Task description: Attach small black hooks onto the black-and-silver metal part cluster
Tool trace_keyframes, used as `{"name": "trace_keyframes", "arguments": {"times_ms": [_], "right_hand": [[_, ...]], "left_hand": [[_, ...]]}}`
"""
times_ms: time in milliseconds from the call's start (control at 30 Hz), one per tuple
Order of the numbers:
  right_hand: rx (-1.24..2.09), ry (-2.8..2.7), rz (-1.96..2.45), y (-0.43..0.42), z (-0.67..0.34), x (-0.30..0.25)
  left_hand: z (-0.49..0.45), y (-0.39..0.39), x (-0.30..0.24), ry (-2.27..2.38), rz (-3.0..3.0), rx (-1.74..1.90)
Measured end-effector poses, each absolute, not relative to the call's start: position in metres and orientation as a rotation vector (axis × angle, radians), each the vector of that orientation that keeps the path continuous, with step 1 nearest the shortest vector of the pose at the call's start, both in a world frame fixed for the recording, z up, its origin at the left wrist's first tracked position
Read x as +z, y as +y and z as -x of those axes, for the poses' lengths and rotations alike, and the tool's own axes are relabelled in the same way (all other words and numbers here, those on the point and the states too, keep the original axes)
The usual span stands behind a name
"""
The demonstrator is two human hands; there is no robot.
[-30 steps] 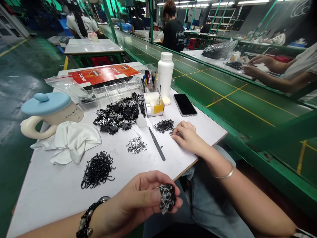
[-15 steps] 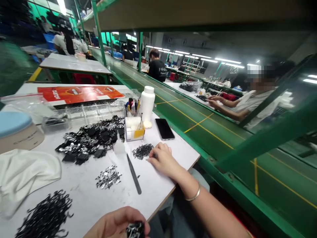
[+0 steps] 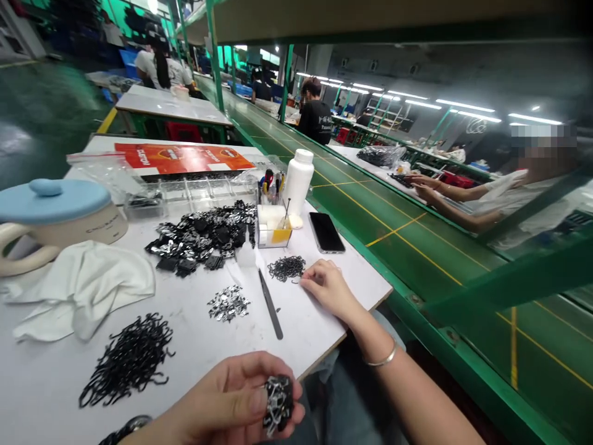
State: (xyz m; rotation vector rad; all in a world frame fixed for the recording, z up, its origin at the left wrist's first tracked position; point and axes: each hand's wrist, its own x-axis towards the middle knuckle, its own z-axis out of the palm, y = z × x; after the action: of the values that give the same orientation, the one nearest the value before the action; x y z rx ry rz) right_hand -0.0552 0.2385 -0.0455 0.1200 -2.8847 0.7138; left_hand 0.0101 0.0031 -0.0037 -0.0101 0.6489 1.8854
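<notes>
Factory line: white worktable (image 3: 296, 334) beside a green conveyor (image 3: 417, 247), with other people seated further along and a co-worker's hands (image 3: 424, 185) busy across the belt.

Little has changed in the last second. The view has swung up and back, but both hands stay where they were.

- **Left hand** (image 3: 222, 402): stays low at the near table edge, thumb and fingers closed on a black-and-silver clip cluster (image 3: 277, 402), same grip as before.
- **Right hand** (image 3: 324, 287): still rests on the table, fingers curled down, at the edge of the small pile of black wire hooks (image 3: 286, 267). Cannot tell if a hook is pinched; the fingertips hide it.

My read is that the pick from that pile is still under way and nothing has been added to the cluster.

Nothing else on the table has been moved:
- tweezers (image 3: 271, 304) just left of the right hand
- small silver-piece pile (image 3: 228, 304)
- big heap of black parts (image 3: 206, 238)
- larger hook pile (image 3: 127, 358)
- white cloth (image 3: 83, 287)
- blue-lidded mug (image 3: 55, 213)
- phone (image 3: 327, 232)
- white bottle (image 3: 298, 181)
</notes>
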Motion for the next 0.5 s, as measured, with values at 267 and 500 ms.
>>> {"name": "trace_keyframes", "arguments": {"times_ms": [267,500], "right_hand": [[0.792,-2.841,-0.078,0.24,0.052,-0.055],[0.781,-2.815,-0.088,0.248,0.047,-0.06]], "left_hand": [[-0.01,0.0,-0.004,0.612,0.023,1.898],[-0.01,0.001,-0.004,0.55,0.028,1.918]]}}
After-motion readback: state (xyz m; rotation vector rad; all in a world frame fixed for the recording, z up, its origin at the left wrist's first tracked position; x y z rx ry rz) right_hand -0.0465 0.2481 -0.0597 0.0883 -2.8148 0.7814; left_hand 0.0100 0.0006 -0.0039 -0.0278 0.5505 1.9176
